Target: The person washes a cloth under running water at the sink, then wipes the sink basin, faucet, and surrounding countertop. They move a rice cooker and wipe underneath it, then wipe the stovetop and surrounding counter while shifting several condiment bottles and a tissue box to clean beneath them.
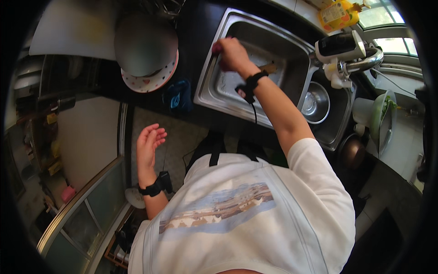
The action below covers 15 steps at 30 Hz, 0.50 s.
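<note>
My right hand (233,54) is closed on a dark red cloth (224,65), which is blurred, over the left part of the stainless steel sink (236,87). Beneath that wrist, a brownish piece (268,69) lies on the sink floor; its kind is unclear. My left hand (150,144) hangs away from the counter, fingers slightly curled and apart, holding nothing. A crumpled blue plastic bag (178,96) lies on the dark counter between the sink and a patterned plate (147,82). Both wrists wear black straps with small devices.
A metal bowl (315,102) sits in the smaller right basin. The faucet (366,61) reaches in from the right, below a yellow pump bottle (337,16). A green bowl with leafy greens (379,113) and a brown pan (354,150) stand farther right. A sliding glass door (84,219) is at lower left.
</note>
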Tool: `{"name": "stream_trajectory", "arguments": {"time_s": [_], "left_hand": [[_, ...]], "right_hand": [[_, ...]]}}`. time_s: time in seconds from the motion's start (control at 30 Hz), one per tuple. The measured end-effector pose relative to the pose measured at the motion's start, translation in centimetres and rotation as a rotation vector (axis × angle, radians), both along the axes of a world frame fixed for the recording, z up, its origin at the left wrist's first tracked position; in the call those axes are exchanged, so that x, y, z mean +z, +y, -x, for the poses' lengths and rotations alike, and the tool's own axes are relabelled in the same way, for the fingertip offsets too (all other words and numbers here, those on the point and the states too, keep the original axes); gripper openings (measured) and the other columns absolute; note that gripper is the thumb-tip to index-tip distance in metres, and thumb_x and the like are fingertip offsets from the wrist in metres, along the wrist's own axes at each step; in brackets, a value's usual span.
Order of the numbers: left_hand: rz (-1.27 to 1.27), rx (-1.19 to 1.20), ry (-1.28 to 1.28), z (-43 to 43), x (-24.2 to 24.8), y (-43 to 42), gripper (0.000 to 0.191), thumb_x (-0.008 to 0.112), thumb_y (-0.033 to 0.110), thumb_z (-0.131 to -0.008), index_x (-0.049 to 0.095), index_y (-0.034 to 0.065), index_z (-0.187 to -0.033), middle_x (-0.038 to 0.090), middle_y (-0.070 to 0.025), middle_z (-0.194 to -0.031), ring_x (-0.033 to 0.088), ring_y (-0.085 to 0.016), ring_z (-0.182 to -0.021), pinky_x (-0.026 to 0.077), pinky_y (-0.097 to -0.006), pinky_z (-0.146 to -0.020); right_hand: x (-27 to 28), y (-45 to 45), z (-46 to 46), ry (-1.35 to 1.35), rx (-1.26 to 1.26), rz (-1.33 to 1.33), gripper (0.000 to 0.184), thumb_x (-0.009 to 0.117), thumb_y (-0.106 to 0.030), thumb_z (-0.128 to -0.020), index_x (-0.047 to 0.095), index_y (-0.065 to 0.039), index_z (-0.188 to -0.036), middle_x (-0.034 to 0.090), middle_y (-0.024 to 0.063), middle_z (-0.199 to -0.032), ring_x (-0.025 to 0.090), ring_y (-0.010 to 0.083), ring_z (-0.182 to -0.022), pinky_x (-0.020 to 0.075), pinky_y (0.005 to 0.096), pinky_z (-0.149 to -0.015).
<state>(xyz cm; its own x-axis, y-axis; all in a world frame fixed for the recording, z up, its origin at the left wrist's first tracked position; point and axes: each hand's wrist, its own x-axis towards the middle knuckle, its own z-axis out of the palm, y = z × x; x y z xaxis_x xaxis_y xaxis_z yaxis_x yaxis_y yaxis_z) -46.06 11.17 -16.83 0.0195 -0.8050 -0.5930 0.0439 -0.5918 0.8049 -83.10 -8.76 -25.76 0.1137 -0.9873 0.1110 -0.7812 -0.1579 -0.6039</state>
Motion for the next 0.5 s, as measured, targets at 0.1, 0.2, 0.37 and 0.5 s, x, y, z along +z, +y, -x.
{"name": "stream_trajectory", "arguments": {"time_s": [0.1, 0.2, 0.37, 0.5], "left_hand": [[0.010, -0.039, 0.010, 0.8, -0.8, -1.1, 0.028, 0.055, 0.017, -0.103, 0.058, 0.0006, -0.125, 0.069, -0.0130, -0.110, 0.068, -0.020, -0.098, 0.054, -0.0296, -0.082], [-0.023, -0.026, 0.020, -0.2, -0.8, -1.3, 0.028, 0.056, 0.017, -0.102, 0.058, 0.0003, -0.125, 0.069, -0.0133, -0.110, 0.067, -0.020, -0.098, 0.054, -0.0294, -0.082], [-0.012, -0.026, 0.025, -0.8, -2.0, -2.1, 0.029, 0.054, 0.018, -0.103, 0.057, 0.0005, -0.126, 0.069, -0.0143, -0.110, 0.068, -0.022, -0.099, 0.055, -0.0317, -0.082], [0.020, 0.024, 0.062, -1.5, -1.9, -2.6, 0.028, 0.056, 0.018, -0.103, 0.058, 0.0005, -0.124, 0.068, -0.0134, -0.109, 0.068, -0.020, -0.097, 0.054, -0.0290, -0.082]], "right_hand": [[-2.6, -8.7, 6.0, -0.256, -0.246, 0.094, 0.032, 0.061, -0.008, -0.083, 0.068, -0.017, -0.113, 0.070, 0.0135, -0.113, 0.063, 0.0347, -0.109, 0.0521, 0.0452, -0.091], [-3.0, -12.4, 6.5, -0.052, -0.385, 0.136, 0.037, 0.057, -0.009, -0.086, 0.062, -0.013, -0.123, 0.064, 0.0156, -0.125, 0.053, 0.0404, -0.122, 0.0462, 0.0506, -0.100], [-6.8, -10.0, 3.1, 0.265, -0.375, -0.037, 0.038, 0.058, -0.012, -0.086, 0.057, -0.004, -0.123, 0.064, 0.0185, -0.119, 0.058, 0.0435, -0.115, 0.0501, 0.0491, -0.097], [-5.7, -4.6, 5.7, -0.151, -0.427, -0.323, 0.030, 0.063, -0.019, -0.083, 0.067, -0.005, -0.109, 0.070, 0.0215, -0.088, 0.068, 0.0416, -0.086, 0.0526, 0.0492, -0.088]]}}
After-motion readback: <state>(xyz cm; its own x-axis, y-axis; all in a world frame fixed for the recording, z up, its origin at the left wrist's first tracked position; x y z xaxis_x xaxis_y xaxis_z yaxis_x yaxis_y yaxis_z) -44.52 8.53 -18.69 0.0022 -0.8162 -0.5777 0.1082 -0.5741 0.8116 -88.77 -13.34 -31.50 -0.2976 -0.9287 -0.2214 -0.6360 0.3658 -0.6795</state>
